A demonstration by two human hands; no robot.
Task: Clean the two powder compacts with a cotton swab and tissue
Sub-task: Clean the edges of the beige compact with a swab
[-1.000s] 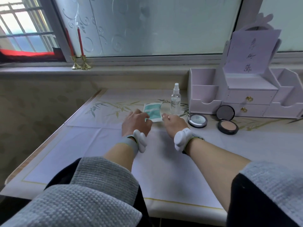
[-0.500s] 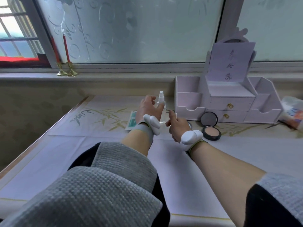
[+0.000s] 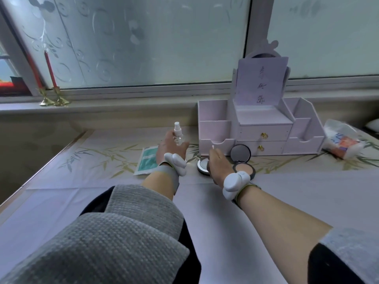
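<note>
The worktop point(image 3: 307, 191) carries a lilac drawer organiser point(image 3: 266, 132) at its back, and before it lie a teal sachet point(image 3: 148, 159), the open powder compact point(image 3: 244, 168) with its mirror lid raised and, just left of it, the closed silver compact point(image 3: 202, 165). My left hand point(image 3: 170, 149) grips a small clear spray bottle point(image 3: 178, 136) upright just right of the sachet. My right hand point(image 3: 218, 163) hovers over the two compacts, pinching what looks like a cotton swab point(image 3: 212, 147), only its white tip showing.
</note>
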